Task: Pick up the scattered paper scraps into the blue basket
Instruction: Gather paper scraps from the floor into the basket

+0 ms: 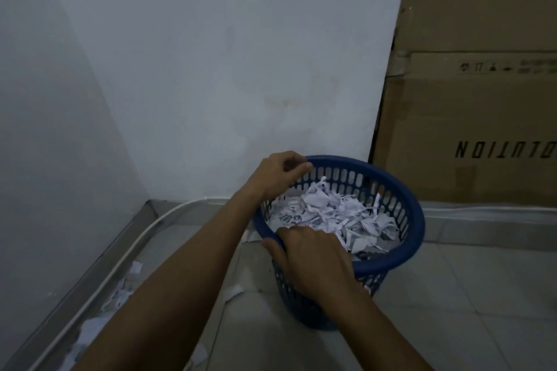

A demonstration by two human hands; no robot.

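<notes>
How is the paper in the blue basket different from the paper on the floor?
The paper in the basket is heaped in one thick pile, while the paper on the floor lies thinly scattered. The basket paper sits inside the blue basket, which both hands hold at the rim; the floor paper lies loose along the white cable by the wall. Both are white torn scraps.
</notes>
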